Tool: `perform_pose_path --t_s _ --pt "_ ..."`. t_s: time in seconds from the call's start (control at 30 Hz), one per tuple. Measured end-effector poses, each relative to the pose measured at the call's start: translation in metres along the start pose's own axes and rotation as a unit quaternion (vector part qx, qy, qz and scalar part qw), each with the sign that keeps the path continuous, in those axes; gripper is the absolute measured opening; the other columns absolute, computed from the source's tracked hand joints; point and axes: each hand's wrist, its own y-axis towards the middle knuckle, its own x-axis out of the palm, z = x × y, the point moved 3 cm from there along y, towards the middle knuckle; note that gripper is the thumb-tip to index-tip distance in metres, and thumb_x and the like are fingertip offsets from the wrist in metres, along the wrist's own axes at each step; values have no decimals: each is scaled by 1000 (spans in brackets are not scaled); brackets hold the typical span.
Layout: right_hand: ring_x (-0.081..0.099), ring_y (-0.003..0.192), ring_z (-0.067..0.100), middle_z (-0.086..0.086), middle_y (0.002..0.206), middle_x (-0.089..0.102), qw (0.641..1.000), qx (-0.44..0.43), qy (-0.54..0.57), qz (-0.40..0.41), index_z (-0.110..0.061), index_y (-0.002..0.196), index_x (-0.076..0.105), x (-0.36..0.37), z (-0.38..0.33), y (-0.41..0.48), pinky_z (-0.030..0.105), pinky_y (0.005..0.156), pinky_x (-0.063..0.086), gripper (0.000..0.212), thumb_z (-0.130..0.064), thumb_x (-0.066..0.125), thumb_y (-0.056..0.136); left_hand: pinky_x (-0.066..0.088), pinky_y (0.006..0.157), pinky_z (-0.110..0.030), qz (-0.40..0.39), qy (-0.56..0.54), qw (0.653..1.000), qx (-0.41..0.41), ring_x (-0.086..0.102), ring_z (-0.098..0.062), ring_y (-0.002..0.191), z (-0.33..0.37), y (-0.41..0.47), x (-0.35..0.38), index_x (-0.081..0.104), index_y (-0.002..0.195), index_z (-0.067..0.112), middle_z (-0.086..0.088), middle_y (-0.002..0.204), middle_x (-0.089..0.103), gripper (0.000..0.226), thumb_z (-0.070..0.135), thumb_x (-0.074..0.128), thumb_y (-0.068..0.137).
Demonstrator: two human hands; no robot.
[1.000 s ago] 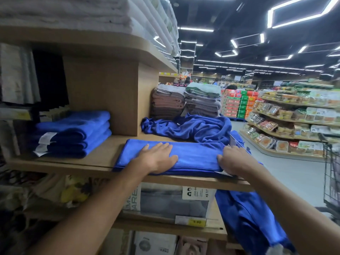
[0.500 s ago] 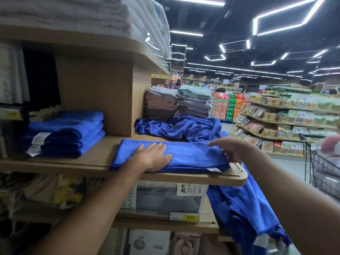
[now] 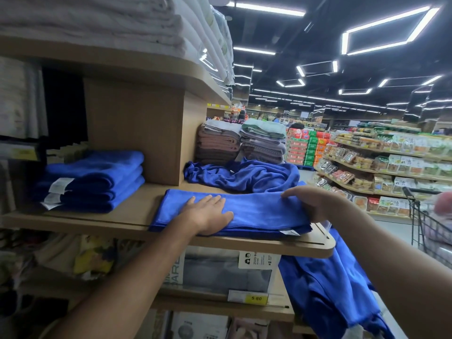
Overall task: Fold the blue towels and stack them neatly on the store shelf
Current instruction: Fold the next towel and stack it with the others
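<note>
- A stack of folded blue towels (image 3: 93, 182) already lay at the left of the shelf (image 3: 110, 217).
- One more folded towel (image 3: 264, 214) lay flat along the shelf's front edge. It was well apart from the stack and not yet placed on it.
- The left hand (image 3: 208, 214) pressed flat on the middle of that towel with straight fingers. The right hand (image 3: 315, 204) curled over its right end and seemed to grip it, so the hands were apart, one at each part of the towel.
- A crumpled towel (image 3: 244, 177) sat unfolded just behind the flat one, and more blue cloth (image 3: 330, 289) hung down past the shelf's right end.
- With at least these two pieces left to fold, the task looked about half done at best.
- On the lower shelf a clear-fronted box (image 3: 220, 272) held grey fabric.
- A cart (image 3: 420, 221) stood at the right edge, and its load was too blurred to name.
</note>
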Motion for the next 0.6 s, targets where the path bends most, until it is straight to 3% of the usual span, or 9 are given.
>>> perform_pose_path --t_s 0.17,0.33,0.4,0.47,0.53,0.6 --pt "71 104 36 21 122 68 996 -74 -19 40 -6 128 57 2 -16 -8 48 92 59 47 -19 77 88 1 125 -49 7 -1 1000 -3 0 -11 156 -2 3 2 7 162 22 7 170 2 75 59 16 98" --pt "72 82 29 16 103 68 981 -182 -47 48 -11 107 68 20 -85 -31 43 63 63 24 -15 79 86 4 124 -52 30 1 1000 5 7 -13 155 -4 7 3 13 161 19 3 169 9 73 56 18 99" --pt "72 76 26 15 95 72 971 -232 -48 23 -7 108 67 38 -116 -37 38 62 61 25 -12 78 86 10 122 -56 47 -3 999 17 19 -18 152 -1 6 0 26 156 18 0 166 23 68 54 21 99" --pt "66 79 27 18 96 67 964 -259 -62 -7 -4 110 67 62 -141 -40 32 64 54 25 -7 75 86 23 116 -58 61 -9 998 32 40 -22 140 2 -2 -5 47 138 22 -2 149 48 54 49 26 96" --pt "62 72 23 17 90 61 958 -268 -97 -33 -7 102 66 91 -158 -39 26 55 52 15 -6 72 88 38 103 -51 80 -39 996 31 56 -24 122 -8 -10 -14 57 116 29 0 128 63 43 50 31 89" --pt "59 62 17 11 78 60 956 -259 -128 -39 -7 90 62 120 -169 -36 23 49 50 8 -8 70 88 46 87 -41 130 -113 985 14 64 -26 107 -32 -16 -26 61 110 29 -2 119 69 42 50 35 84"
